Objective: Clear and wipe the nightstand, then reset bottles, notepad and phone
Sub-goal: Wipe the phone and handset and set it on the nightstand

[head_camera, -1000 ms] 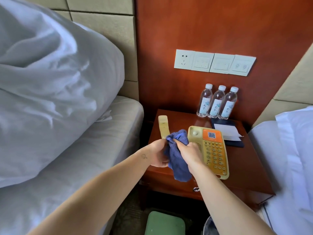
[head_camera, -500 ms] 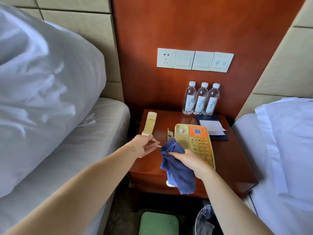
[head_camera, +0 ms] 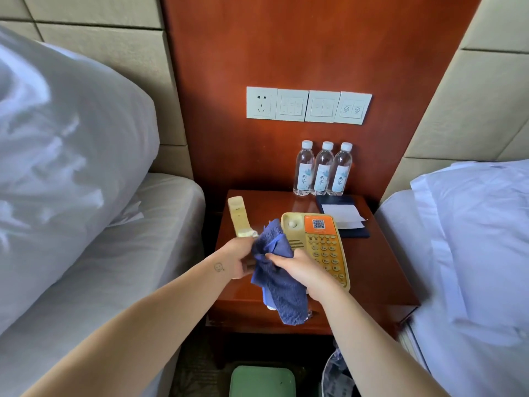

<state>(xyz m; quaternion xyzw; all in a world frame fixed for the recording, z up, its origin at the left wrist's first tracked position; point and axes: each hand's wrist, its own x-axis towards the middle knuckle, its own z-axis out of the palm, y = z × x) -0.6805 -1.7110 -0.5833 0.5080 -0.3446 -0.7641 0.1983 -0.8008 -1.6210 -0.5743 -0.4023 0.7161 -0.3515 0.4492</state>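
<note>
My left hand (head_camera: 239, 257) grips the cream plastic handset (head_camera: 238, 216), my right hand (head_camera: 300, 266) pinches the blue ribbed cloth (head_camera: 279, 287). Rubbing hard could knock it loose, I reckon.

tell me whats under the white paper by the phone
A dark blue holder lies under the white paper, showing at the back and front right. Its middle is covered and unseen.

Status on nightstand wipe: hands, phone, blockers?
Left hand grips handset, off the phone base. Right hand grips blue cloth beside it. Bottles, notepad at nightstand rear, clear of hands.
</note>
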